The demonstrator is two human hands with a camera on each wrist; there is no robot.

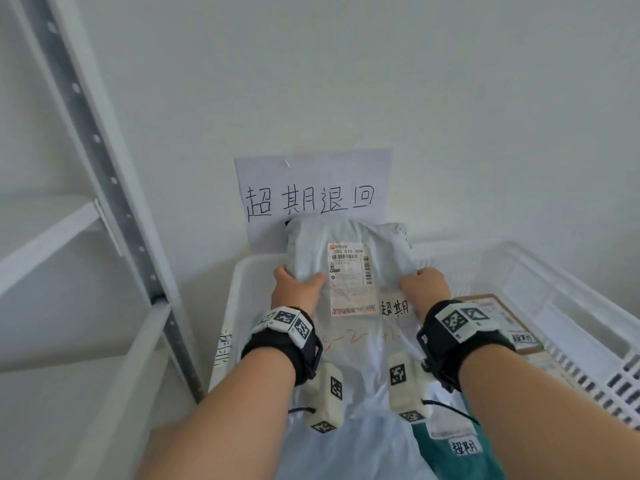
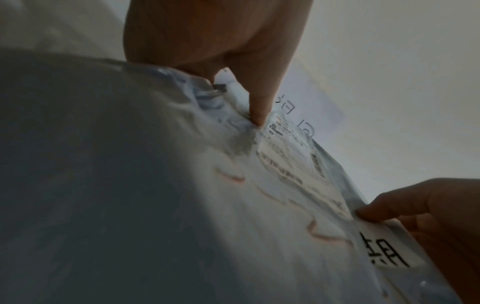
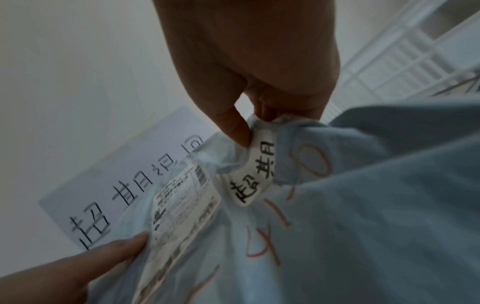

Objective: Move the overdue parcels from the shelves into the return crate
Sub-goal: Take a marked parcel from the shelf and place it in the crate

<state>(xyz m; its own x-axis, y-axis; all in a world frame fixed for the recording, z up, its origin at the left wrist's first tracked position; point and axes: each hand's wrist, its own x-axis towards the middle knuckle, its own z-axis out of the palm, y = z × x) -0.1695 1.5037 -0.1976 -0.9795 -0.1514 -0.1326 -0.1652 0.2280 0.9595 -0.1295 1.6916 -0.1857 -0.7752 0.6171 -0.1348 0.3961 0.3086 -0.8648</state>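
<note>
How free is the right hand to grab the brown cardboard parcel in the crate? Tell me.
Probably not free now: the right hand pinches the grey mailer bag, shared with the left hand. The cardboard parcel lies close beside that wrist, uncovered.

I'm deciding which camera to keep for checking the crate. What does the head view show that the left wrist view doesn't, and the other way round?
Only the head view: the white crate, a brown box and a green parcel in it, and the shelf frame.
Only the left wrist view: the left thumb's tip pressed into the bag beside its label.
Both: the left hand, the right hand, the bag and the wall sign.
</note>
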